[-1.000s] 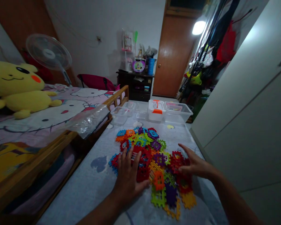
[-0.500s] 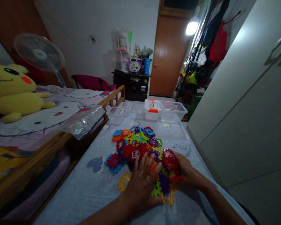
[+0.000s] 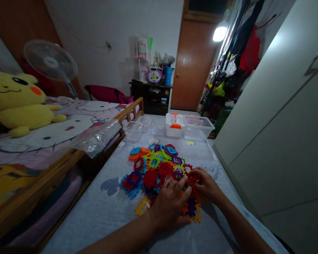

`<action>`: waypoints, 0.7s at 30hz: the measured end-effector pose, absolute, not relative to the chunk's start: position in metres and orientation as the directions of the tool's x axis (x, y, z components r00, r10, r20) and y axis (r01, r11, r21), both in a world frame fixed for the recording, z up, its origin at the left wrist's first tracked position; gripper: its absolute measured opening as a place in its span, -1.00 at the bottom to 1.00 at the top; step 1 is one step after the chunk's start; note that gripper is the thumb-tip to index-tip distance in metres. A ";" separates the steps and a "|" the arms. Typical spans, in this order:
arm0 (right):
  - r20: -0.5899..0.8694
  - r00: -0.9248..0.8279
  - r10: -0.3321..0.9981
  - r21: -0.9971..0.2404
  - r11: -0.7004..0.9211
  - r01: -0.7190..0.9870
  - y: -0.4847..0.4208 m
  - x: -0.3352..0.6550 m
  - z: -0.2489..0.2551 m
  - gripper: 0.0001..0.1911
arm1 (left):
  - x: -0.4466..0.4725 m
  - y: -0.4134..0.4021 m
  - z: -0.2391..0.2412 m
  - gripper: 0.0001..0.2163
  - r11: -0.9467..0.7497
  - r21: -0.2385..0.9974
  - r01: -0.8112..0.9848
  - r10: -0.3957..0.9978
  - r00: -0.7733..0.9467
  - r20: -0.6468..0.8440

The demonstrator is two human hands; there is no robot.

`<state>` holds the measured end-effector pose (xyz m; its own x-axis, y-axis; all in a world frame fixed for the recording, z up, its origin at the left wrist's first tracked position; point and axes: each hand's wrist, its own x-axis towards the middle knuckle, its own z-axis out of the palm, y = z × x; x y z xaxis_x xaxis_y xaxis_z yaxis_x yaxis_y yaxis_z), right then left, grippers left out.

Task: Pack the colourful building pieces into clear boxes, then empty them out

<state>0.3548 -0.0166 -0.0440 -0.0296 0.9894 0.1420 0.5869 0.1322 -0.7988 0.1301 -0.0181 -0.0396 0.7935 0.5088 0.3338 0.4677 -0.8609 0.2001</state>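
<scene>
A pile of interlocking plastic building blocks (image 3: pixel 154 162) in red, blue, green, purple, orange and yellow lies on the cloth in front of me. Many have toothed edges, and some carry window shapes. My right hand (image 3: pixel 207 184) pinches a red building block (image 3: pixel 194 187) at the right side of the pile. My left hand (image 3: pixel 170 204) lies over the near part of the heap, fingers apart and thumb stretched out to the right. Its fingertips come close to the red block; whether they touch it is unclear. Beneath both hands, parts of several blocks are hidden.
Clear plastic boxes (image 3: pixel 198 128) line the far end, among them a lidded box (image 3: pixel 175 130) with orange clips. On the left, a wooden bed rail (image 3: pixel 76 164) borders a bed with a yellow plush toy (image 3: pixel 18 106). A pale cabinet (image 3: pixel 278 116) stands on the right.
My right hand has drawn slightly up and inward, tilting the red block. My left hand has shifted right, and its fingers are more bent. Some red and purple blocks in the pile have shifted.
</scene>
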 end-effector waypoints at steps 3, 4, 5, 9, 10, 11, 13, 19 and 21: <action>0.185 0.015 0.983 -0.760 0.133 0.636 -0.007 0.348 -0.038 -0.72 | 0.134 -0.016 -0.041 -0.31 -0.873 0.198 0.447 0.488 0.800 0.348; 0.201 0.025 0.979 -0.749 0.137 0.649 -0.004 0.345 -0.034 -0.71 | 0.136 -0.015 -0.041 -0.35 -0.876 0.193 0.442 0.482 0.800 0.358; 0.216 0.031 0.976 -0.739 0.143 0.659 0.000 0.342 -0.031 -0.70 | 0.137 -0.014 -0.042 -0.40 -0.879 0.186 0.439 0.477 0.795 0.375; 0.287 0.032 0.957 -0.712 0.191 0.676 0.015 0.329 -0.013 -0.68 | 0.142 -0.004 -0.037 -0.62 -0.862 0.163 0.481 0.496 0.731 0.469; 0.310 0.033 0.950 -0.706 0.206 0.678 0.020 0.325 -0.009 -0.69 | 0.142 0.000 -0.034 -0.68 -0.851 0.159 0.501 0.508 0.706 0.494; 0.329 0.033 0.944 -0.701 0.221 0.678 0.024 0.321 -0.004 -0.69 | 0.141 0.004 -0.031 -0.72 -0.838 0.158 0.523 0.522 0.681 0.514; 0.350 0.016 0.936 -0.694 0.248 0.676 0.034 0.311 0.003 -0.69 | 0.136 0.011 -0.024 -0.78 -0.805 0.172 0.567 0.558 0.627 0.543; 0.302 -0.105 0.948 -0.672 0.290 0.682 0.065 0.279 0.012 -0.64 | 0.113 0.030 -0.007 -0.79 -0.679 0.298 0.670 0.700 0.470 0.537; 0.275 -0.184 0.944 -0.663 0.325 0.675 0.074 0.272 0.011 -0.57 | 0.105 0.036 -0.004 -0.78 -0.638 0.340 0.691 0.739 0.424 0.524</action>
<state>0.2715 0.0740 0.0114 -0.1836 0.9436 0.2754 0.6746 0.3247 -0.6629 0.1047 0.0356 -0.0044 0.4237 0.7388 0.5241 0.6915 -0.6375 0.3397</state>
